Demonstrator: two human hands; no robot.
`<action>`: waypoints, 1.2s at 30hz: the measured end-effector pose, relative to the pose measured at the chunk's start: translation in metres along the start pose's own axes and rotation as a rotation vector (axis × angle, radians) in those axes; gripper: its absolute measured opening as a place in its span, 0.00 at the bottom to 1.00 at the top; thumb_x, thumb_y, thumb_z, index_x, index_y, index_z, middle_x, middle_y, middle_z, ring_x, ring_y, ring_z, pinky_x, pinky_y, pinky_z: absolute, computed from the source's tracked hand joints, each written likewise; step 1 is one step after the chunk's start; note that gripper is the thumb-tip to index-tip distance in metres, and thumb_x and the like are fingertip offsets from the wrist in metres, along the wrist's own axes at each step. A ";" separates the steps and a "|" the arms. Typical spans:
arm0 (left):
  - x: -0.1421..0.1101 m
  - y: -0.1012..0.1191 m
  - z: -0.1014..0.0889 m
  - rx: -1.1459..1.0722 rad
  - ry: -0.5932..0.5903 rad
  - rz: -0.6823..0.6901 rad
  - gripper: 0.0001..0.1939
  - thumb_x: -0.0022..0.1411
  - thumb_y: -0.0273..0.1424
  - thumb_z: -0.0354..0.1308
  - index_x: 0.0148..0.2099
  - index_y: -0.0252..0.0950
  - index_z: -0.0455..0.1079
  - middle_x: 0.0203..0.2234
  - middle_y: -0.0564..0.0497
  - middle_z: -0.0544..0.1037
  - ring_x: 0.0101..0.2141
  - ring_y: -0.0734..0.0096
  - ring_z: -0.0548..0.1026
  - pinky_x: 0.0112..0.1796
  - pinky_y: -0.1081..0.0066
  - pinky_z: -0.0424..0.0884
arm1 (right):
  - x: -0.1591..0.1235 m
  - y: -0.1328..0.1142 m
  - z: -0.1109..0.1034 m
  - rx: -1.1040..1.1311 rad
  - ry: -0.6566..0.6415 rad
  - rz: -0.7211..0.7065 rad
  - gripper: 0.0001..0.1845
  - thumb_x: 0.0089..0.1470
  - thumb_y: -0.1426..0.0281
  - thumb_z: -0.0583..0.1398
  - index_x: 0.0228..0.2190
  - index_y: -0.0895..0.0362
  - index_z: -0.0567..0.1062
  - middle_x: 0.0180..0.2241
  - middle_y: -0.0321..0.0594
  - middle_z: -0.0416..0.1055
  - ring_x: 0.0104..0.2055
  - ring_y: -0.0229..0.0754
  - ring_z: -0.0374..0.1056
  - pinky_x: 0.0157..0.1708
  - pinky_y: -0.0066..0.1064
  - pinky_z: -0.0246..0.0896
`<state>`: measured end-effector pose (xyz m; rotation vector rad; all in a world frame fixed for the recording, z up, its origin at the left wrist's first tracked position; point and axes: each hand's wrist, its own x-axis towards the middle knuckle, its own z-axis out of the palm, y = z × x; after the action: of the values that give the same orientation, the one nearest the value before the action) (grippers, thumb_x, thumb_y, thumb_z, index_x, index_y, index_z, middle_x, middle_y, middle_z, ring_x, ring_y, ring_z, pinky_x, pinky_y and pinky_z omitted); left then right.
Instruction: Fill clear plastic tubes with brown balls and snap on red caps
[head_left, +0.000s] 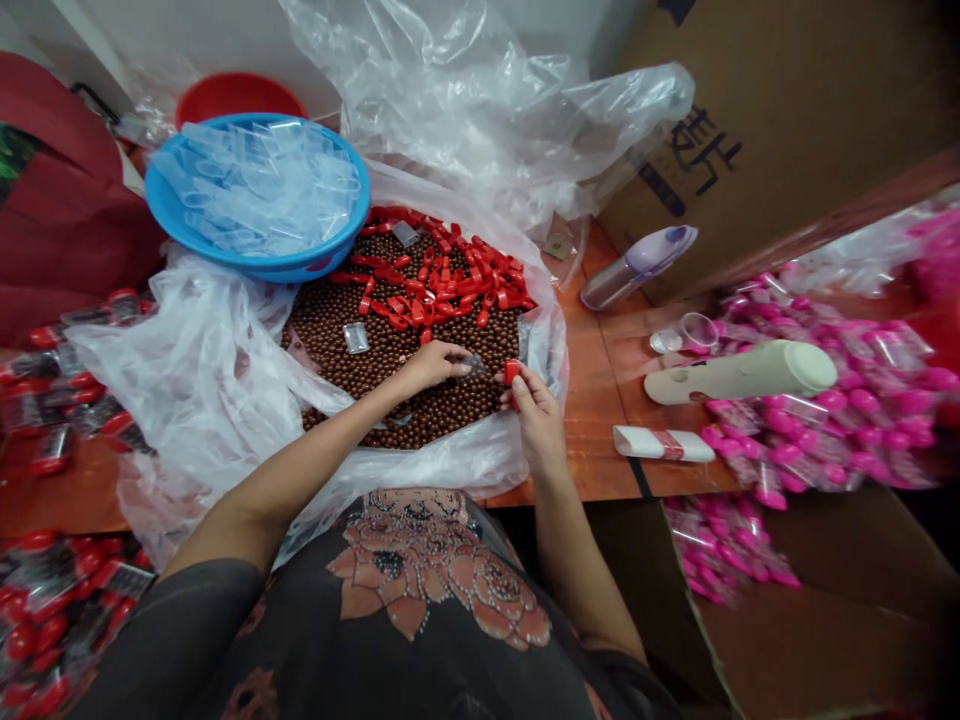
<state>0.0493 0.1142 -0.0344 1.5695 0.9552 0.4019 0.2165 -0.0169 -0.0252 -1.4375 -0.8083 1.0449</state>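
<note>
My left hand [433, 366] is closed around a small clear plastic tube [472, 367] that looks dark inside. Just to its right, my right hand [538, 408] pinches a red cap [512, 372]; tube and cap are apart. Both hands are over a spread of brown beads [337, 330] lying on a white plastic sheet [202, 370]. Beyond the hands, loose red caps [450, 280] are heaped on the beads. A flat clear packet [356, 338] lies among the beads left of my left hand.
A blue basin [352, 235] of clear plastic tubes [262, 190] stands at the back left. Red-capped tubes [52, 450] lie left. On the right are a purple-lidded bottle [637, 265], a pale cylinder [742, 372], pink-capped pieces [840, 430] and a large cardboard box [787, 130].
</note>
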 end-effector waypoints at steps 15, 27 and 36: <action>-0.006 0.007 0.009 -0.544 -0.098 -0.085 0.16 0.47 0.19 0.65 0.42 0.31 0.76 0.31 0.51 0.79 0.32 0.75 0.73 0.39 0.71 0.70 | -0.001 -0.003 -0.002 -0.023 0.054 -0.051 0.20 0.54 0.59 0.62 0.49 0.49 0.75 0.42 0.38 0.75 0.33 0.36 0.69 0.39 0.34 0.68; -0.055 0.030 0.000 -0.513 -0.050 0.010 0.18 0.51 0.23 0.64 0.47 0.34 0.77 0.44 0.45 0.80 0.43 0.67 0.76 0.49 0.62 0.68 | -0.004 -0.045 0.015 -0.502 -0.122 -0.487 0.17 0.62 0.64 0.56 0.51 0.45 0.74 0.44 0.40 0.74 0.47 0.42 0.70 0.52 0.42 0.65; -0.076 0.035 0.009 -0.596 0.083 0.040 0.19 0.49 0.27 0.66 0.46 0.32 0.77 0.41 0.46 0.80 0.38 0.69 0.76 0.44 0.65 0.71 | -0.009 -0.041 0.023 -0.667 -0.159 -0.686 0.24 0.59 0.62 0.60 0.57 0.48 0.68 0.49 0.44 0.72 0.52 0.48 0.68 0.54 0.46 0.64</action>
<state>0.0227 0.0519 0.0155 1.0349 0.7715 0.7110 0.1954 -0.0107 0.0176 -1.4336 -1.7282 0.3616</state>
